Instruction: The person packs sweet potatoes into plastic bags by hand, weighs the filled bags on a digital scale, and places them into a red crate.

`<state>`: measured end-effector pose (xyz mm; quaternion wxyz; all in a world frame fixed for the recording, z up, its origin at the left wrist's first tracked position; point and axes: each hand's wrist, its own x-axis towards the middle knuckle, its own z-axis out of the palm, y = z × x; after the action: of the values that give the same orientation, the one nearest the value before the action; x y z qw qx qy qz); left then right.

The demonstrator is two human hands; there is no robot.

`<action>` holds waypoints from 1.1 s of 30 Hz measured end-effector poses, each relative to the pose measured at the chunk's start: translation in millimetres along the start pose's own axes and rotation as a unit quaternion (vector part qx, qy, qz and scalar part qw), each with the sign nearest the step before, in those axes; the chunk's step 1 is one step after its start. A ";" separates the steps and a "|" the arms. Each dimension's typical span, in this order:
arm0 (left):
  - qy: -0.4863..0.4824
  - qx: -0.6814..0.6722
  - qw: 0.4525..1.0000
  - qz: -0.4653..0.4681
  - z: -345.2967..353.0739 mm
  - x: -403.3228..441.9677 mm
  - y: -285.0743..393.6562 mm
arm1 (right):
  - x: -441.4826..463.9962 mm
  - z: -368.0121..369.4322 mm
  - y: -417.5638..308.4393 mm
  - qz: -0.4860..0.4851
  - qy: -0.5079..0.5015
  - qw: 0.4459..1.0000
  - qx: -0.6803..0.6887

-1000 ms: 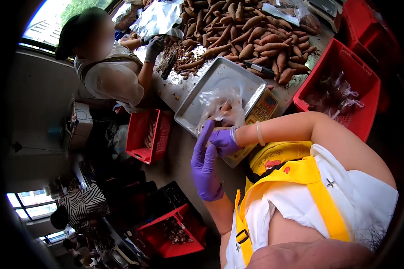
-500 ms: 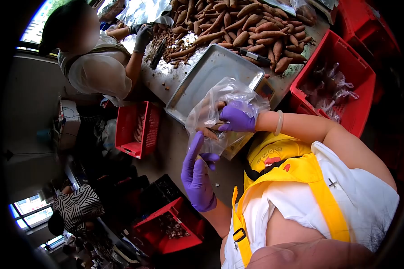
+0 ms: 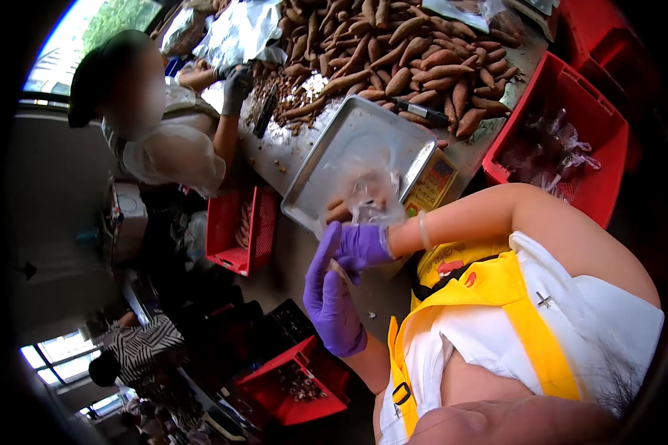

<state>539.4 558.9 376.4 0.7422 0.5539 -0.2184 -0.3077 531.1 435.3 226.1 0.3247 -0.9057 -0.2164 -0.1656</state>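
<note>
Hands, two, both yours, in purple gloves: your right hand (image 3: 365, 248) was curled inward at the near end of the bag, its fingers closed on the film, though your left fingers partly covered them; your left hand (image 3: 334, 304) stood upright beside it, fingers long and nearly straight, a thin pale strip showing between it and the right. How firmly the left was closed, you could not tell from this view

Clear plastic bag (image 3: 371, 191), one in work: it lay just beyond your right hand, touching it, over the near part of one metal tray (image 3: 397, 137). At least two sweet potatoes (image 3: 339, 213) showed at its left side; glare and folds hid the full count

Scale, one, its yellow panel (image 3: 430, 182) beside the tray. Black-ended tool (image 3: 421, 112), one, by the far rim. Heap of loose sweet potatoes (image 3: 423, 67), one, too many to count

Red crates, at least four: right (image 3: 600, 137), holding bags too tangled to count; left (image 3: 264, 226); lower (image 3: 271, 371); upper right (image 3: 594, 30)

Co-worker (image 3: 174, 159), one, at the table, with grey gloves (image 3: 236, 89)
</note>
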 end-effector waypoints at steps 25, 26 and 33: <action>0.000 0.030 0.999 -0.017 30.0 61.8 -16.6 | -94.9 -210.2 76.2 0.263 -0.138 0.799 0.523; 0.001 0.028 0.999 -0.015 31.7 63.3 -16.7 | -96.7 -227.8 84.3 0.251 -0.115 0.770 0.576; 0.081 0.067 0.990 -0.093 40.9 59.2 -22.5 | -155.9 -244.5 266.1 0.394 0.332 0.852 -0.095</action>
<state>549.8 484.9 365.8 0.6869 0.6435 -0.1254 -0.3137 492.3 44.5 199.6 0.3278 -0.8328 0.2960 -0.3338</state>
